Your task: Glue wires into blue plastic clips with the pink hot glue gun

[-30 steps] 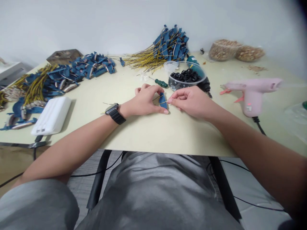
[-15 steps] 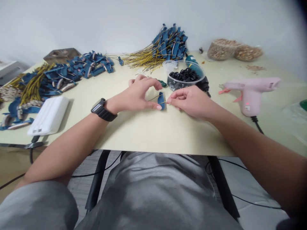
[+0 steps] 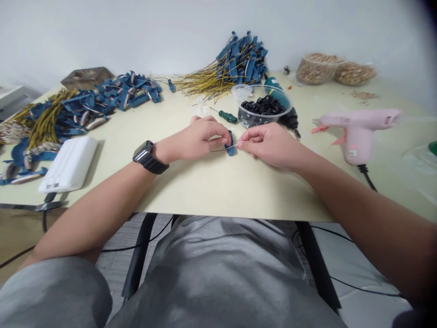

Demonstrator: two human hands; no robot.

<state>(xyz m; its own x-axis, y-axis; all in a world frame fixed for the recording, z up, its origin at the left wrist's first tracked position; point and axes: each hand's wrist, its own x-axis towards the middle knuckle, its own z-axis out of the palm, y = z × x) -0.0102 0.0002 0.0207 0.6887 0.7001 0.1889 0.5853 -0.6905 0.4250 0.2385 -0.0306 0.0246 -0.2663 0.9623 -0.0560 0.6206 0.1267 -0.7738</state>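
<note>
A small blue piece (image 3: pixel 231 149) is between my hands, above the middle of the table, with a thin yellow wire (image 3: pixel 220 150) running across it. My right hand (image 3: pixel 269 145) pinches the wire's right end between thumb and forefinger. From the left, my left hand (image 3: pixel 205 139) has thumb and forefinger drawn together at the blue piece's upper left edge. Whether those fingertips grip the piece or part of the wire is hidden. A green-handled screwdriver (image 3: pixel 227 116) lies just beyond my left hand. Behind my right hand stands a clear tub (image 3: pixel 248 122) of small black parts (image 3: pixel 262 107).
A pink glue gun (image 3: pixel 360 132) stands at right, its cord trailing forward. At left are a white power bank (image 3: pixel 70 164) and heaped blue pieces with yellow wires (image 3: pixel 85 104). Another wired bundle (image 3: pixel 239 61) lies at the back, near a green power tool (image 3: pixel 278 89) and bagged bits (image 3: pixel 317 69).
My left thumb and forefinger have closed together from a wide spread around the blue piece. The screwdriver shows more fully now. My right hand has hardly moved.
</note>
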